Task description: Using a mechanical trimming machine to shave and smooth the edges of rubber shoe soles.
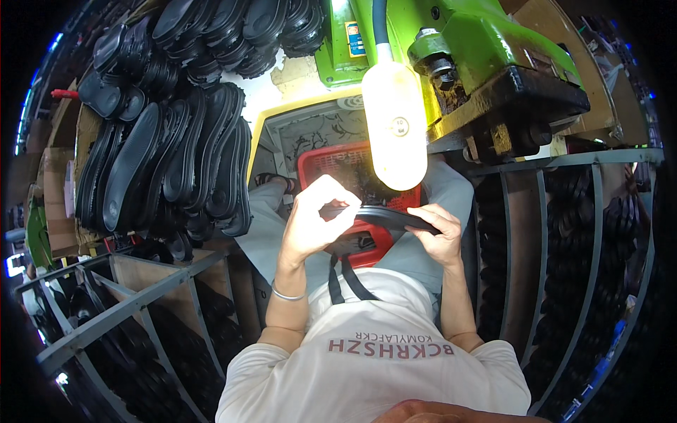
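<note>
Both your hands grip one thin black rubber shoe sole above the red plastic mesh basket: left hand pinching its end, right hand clamped over the other. Risk: bright lamp close overhead; glare could mask defects.

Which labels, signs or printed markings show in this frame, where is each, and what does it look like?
Label plate: on the green machine, upper centre; small upright rectangle, yellow-orange and blue.
Round sticker: on the glowing lamp; small pale disc.
Shirt print: across the white shirt, bottom centre; dark red lettering.
</note>
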The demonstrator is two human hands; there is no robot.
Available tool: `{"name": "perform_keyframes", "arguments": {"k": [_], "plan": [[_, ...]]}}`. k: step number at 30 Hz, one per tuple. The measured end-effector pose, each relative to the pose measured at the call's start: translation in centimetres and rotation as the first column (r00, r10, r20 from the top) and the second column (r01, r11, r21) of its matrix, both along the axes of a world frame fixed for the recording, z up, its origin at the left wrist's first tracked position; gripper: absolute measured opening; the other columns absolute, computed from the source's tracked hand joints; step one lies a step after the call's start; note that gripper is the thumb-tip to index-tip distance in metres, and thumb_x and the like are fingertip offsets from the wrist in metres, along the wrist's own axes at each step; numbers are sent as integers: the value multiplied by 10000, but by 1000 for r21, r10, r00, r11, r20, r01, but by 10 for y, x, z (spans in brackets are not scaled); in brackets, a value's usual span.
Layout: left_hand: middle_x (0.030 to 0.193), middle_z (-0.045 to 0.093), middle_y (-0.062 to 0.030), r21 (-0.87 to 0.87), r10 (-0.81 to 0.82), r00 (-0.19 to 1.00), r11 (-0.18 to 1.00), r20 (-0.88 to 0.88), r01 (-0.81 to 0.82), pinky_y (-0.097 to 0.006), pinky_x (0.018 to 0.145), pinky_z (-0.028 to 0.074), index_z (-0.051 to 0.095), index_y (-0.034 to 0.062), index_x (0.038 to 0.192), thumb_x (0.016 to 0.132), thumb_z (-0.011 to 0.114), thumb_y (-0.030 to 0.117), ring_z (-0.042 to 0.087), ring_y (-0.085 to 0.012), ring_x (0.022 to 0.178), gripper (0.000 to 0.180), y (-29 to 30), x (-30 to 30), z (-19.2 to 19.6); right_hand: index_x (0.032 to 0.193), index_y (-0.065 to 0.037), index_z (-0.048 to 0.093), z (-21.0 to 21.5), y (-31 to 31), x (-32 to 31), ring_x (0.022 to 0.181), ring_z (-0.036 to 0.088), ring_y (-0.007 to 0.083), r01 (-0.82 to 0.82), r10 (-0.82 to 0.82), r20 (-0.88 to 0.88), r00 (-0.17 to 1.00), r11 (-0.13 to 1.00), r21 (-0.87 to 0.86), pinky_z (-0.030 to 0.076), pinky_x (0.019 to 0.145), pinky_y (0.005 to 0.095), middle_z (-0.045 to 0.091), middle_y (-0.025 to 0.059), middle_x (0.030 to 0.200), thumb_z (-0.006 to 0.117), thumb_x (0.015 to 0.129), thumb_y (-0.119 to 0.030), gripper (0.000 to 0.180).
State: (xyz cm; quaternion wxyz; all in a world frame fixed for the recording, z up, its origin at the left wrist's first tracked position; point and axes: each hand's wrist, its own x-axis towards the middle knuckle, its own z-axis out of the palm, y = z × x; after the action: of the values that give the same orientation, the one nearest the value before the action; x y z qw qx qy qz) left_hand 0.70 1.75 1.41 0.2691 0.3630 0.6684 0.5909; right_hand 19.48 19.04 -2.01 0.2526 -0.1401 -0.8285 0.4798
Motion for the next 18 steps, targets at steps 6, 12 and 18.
{"name": "perform_keyframes", "arguments": {"k": [6, 12, 18], "plan": [[776, 612, -35, -107, 13, 993, 994, 115, -1, -203, 649, 459, 628, -20, 845, 775, 616, -28, 553, -65, 695, 72, -3, -1, -4, 961, -29, 687, 4, -4, 2, 683, 618, 187, -14, 14, 26, 1000, 1000, -14, 480, 610, 274, 648, 89, 792, 753, 585, 56, 391], [763, 615, -28, -75, 29, 986, 997, 166, -16, -175, 604, 432, 629, -27, 862, 797, 594, -14, 522, -42, 663, 75, -2, 1, -17, 945, -2, 677, 8, -3, 4, 662, 616, 167, -31, 41, 108, 993, 995, -94, 471, 601, 262, 645, 94, 770, 747, 617, 27, 337], [758, 622, -23, -100, 24, 990, 995, 142, -9, -177, 591, 421, 649, -15, 876, 804, 586, -3, 506, -34, 646, 96, 1, 0, -21, 925, 19, 665, 7, 1, 6, 666, 605, 141, -32, 64, 162, 985, 980, -197, 461, 605, 253, 641, 83, 763, 737, 633, 18, 301]]}}
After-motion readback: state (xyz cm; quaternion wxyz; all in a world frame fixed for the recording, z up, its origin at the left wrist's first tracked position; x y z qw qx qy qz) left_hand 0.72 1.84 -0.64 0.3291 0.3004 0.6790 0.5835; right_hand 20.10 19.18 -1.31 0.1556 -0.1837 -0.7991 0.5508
